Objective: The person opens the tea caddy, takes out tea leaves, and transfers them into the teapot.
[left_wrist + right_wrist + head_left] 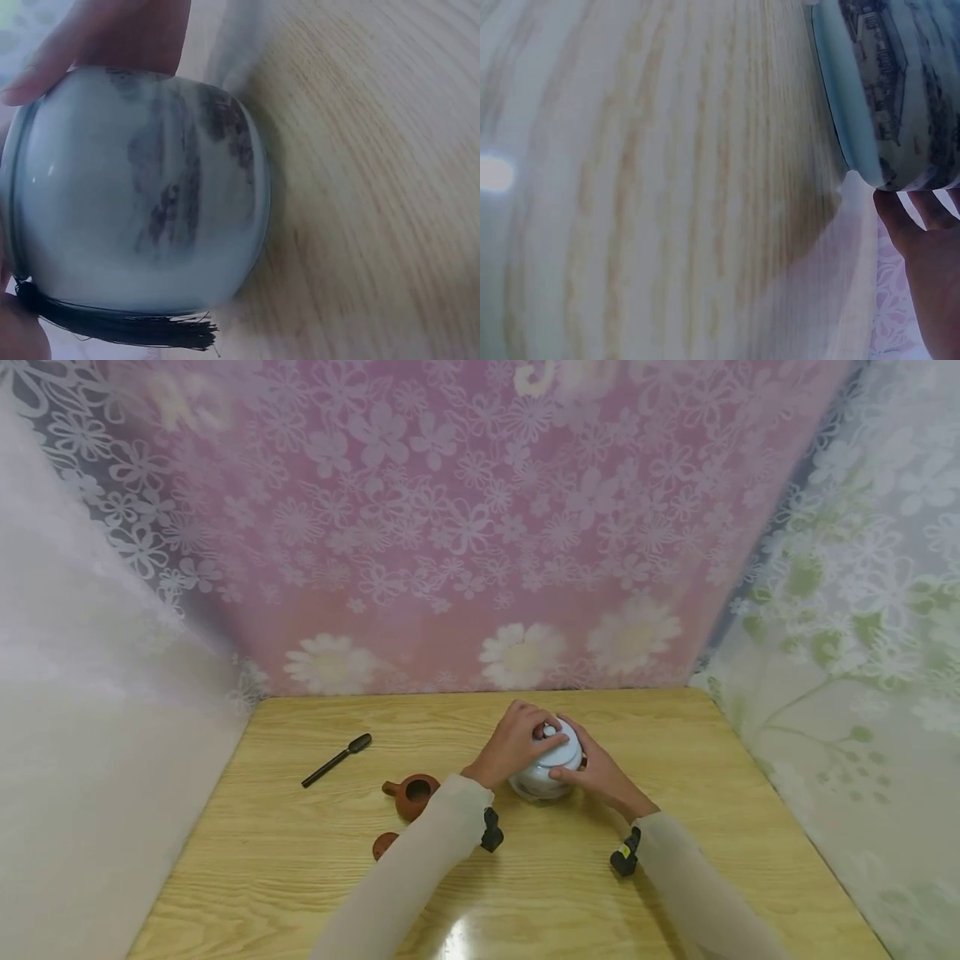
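A white lidded jar (534, 783) with a grey painted landscape stands right of the table's middle. My left hand (517, 742) reaches over its top, thumb and fingers pinching the small round knob (550, 731) of the lid (561, 748). Along the jar's right side my right hand (603, 777) grips the body, its thumb on the near side. In the left wrist view a black tassel (120, 322) hangs beside the jar (142, 195). The right wrist view catches fingers of my right hand (937, 262) against the jar wall (900, 97). The lid seems seated on the jar.
Left of my left sleeve sits a brown clay teapot (411, 802) with its top uncovered. A small brown lid (384, 844) lies nearer, partly behind the sleeve. Farther left is a dark slim tool (333, 764) with a wider end. Flowered cloth walls (480, 568) border the wooden table (247, 860).
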### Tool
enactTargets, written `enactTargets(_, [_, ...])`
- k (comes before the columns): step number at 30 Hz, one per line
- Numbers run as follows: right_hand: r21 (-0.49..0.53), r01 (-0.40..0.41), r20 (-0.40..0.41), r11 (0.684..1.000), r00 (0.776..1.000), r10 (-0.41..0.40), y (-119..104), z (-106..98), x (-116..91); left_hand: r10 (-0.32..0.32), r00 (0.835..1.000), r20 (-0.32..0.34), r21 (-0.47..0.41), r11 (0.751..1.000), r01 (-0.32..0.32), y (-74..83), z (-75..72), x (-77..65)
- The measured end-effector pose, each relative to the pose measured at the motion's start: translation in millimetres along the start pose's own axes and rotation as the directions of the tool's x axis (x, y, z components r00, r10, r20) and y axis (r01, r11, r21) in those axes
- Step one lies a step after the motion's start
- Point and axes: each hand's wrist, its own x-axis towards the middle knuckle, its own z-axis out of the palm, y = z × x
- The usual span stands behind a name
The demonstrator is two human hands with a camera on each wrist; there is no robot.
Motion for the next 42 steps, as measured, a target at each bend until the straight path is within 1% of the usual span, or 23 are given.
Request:
enactTargets(2, [0.003, 0.001, -0.002, 1.000, 1.000, -0.001, -0.7, 0.9, 1.5, -0.004, 1.000, -0.015, 0.009, 1.000, 0.005, -0.9, 1.4, 0.5])
enactTargets(6, [0.004, 0.006, -0.002, 1.000, 1.000, -0.006, 1.1, 1.3, 2.8, 0.006, 0.999, -0.045, 0.015, 1.000, -0.006, -2.3, 5.2, 0.0])
enactTargets(10, [0.012, 0.014, -0.005, 1.000, 1.000, -0.013, 2.7, 2.5, 4.2, 0.023, 0.995, -0.099, 0.021, 1.000, -0.021, -4.7, 10.5, -1.0])
enactTargets(12, [0.020, 0.019, -0.001, 1.000, 1.000, -0.019, 2.9, 3.9, 5.0, 0.030, 0.991, -0.127, 0.020, 0.999, -0.028, -5.9, 11.7, -2.3])
enactTargets(19, [0.030, 0.047, -0.011, 0.998, 0.999, -0.046, 7.9, 7.1, 5.4, 0.018, 0.978, -0.209, -0.010, 1.000, -0.020, -8.5, 21.3, -6.0])
enactTargets(26, [0.020, 0.058, -0.035, 0.998, 0.998, -0.057, 8.1, 6.8, 3.1, 0.042, 0.963, -0.268, -0.042, 0.998, -0.055, -11.5, 27.7, -4.8])
enactTargets(31, [0.015, 0.072, -0.040, 0.997, 0.997, -0.072, 5.7, 6.3, 3.2, 0.062, 0.955, -0.289, -0.052, 0.995, -0.080, -12.6, 27.3, -2.9])
enactTargets(42, [-0.003, 0.077, -0.038, 0.997, 0.996, -0.077, 8.9, 5.8, 2.5, 0.076, 0.949, -0.305, -0.069, 0.992, -0.101, -12.6, 28.0, -3.0])
